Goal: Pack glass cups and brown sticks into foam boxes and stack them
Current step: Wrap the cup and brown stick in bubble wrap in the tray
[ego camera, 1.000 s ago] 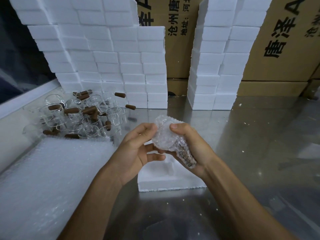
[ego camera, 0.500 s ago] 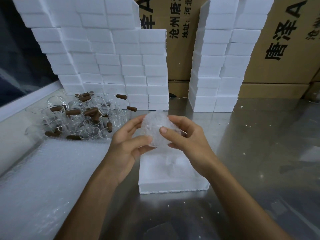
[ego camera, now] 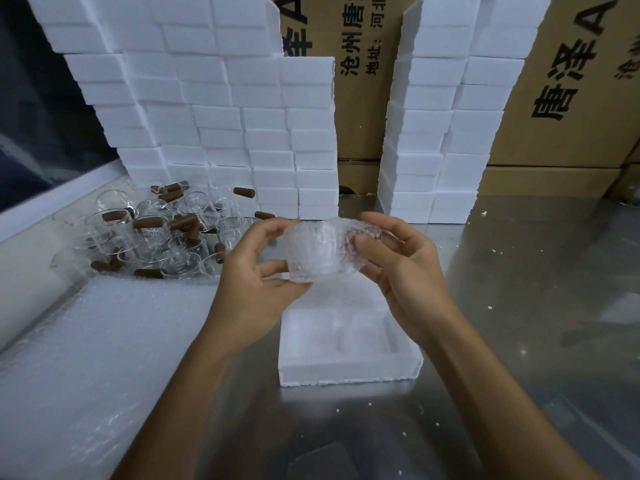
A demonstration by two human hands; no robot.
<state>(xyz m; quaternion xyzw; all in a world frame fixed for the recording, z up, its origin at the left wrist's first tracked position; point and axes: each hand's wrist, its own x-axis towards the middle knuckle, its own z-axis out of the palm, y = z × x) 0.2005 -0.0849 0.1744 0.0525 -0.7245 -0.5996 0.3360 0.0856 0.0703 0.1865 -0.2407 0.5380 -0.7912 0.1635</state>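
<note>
Beyond my hands, foam stacks (ego camera: 221,109) stand on the steel table (ego camera: 519,306); a second stack (ego camera: 446,126) stands ahead of my right hand, with cartons (ego camera: 571,91) behind it. A bubble-wrap sheet (ego camera: 86,341) lies left of my left forearm. An open foam box (ego camera: 346,344) sits directly below my hands, its moulded compartments bare.

Loose cups (ego camera: 173,233) and sticks (ego camera: 147,222) lie heaped ahead and left of my left hand.

My left hand (ego camera: 256,289) grips the wrapped bundle (ego camera: 318,252) with curled fingers and thumb at its left side. My right hand (ego camera: 405,271) pinches its right end, fingers curled round the wrap.

Change: a second ago my right hand held the bundle on end, with a dark stick showing through the wrap. It now lies level between both hands, higher above the box, and the stick is no longer distinct. I judge wrapping is nearly complete; the next step is seating the bundle in the box.
</note>
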